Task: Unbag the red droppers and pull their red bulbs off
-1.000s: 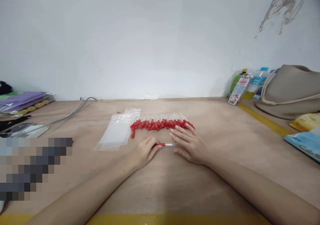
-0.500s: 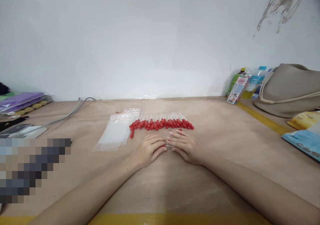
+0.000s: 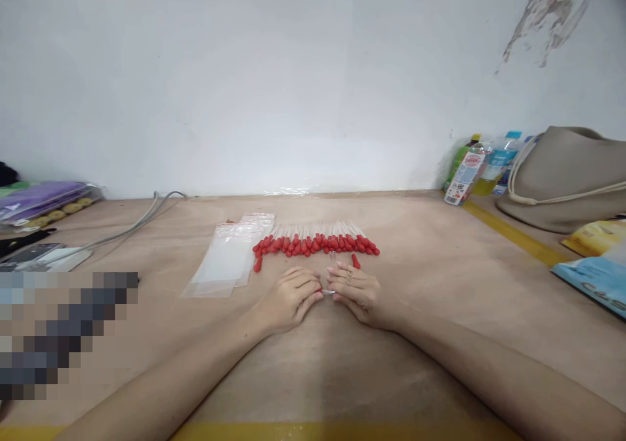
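Note:
My left hand (image 3: pixel 297 297) is closed around a red rubber bulb, of which only a sliver shows at the fingertips. My right hand (image 3: pixel 356 292) pinches the clear glass tube (image 3: pixel 328 292) that spans the small gap between both hands; together they look like a dropper. Just beyond my right fingers lie loose clear glass tubes (image 3: pixel 332 258) and a single red rubber bulb (image 3: pixel 355 261). Another red bulb (image 3: pixel 257 264) rests to the left. Farther back, a row of droppers (image 3: pixel 315 242) lies with red bulbs toward me and pale tubes toward the wall.
Clear zip bags (image 3: pixel 220 261) lie flat left of the row. A grey cable (image 3: pixel 132 227) and purple packages (image 3: pixel 44 199) are at far left. Bottles (image 3: pixel 467 177), a beige bag (image 3: pixel 572 177) and a blue packet (image 3: pixel 594 278) stand or lie at right.
My right hand has drawn slightly down toward me, uncovering more of the red bulb and glass tubes beyond it. The left hand has shifted only slightly, still holding its bulb.

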